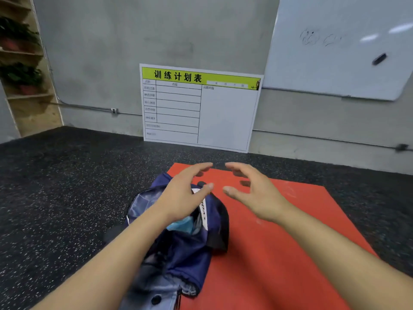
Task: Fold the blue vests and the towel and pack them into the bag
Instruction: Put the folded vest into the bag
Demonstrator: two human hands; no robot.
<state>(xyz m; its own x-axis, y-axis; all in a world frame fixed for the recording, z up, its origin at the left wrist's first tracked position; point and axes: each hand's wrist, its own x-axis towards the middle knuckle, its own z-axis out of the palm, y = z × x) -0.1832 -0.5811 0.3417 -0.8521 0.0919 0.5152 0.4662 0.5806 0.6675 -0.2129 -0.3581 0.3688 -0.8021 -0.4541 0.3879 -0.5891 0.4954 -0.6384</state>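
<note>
A navy blue bag [178, 253] lies on the left side of a red mat [279, 242], its mouth gaping. Light blue fabric [182, 225] shows inside the opening. My left hand [185, 193] hovers above the bag with fingers spread and relaxed, holding nothing. My right hand [252, 189] hovers over the mat just to the right, fingers also spread and empty. The fingertips of both hands face each other, a small gap apart. No loose vest or towel is visible on the mat.
Dark speckled floor [67, 186] surrounds the mat. A printed schedule board [201, 108] leans against the grey wall behind. A whiteboard [346, 45] hangs at the upper right. A wooden shelf with potted plants [22, 63] stands at the far left.
</note>
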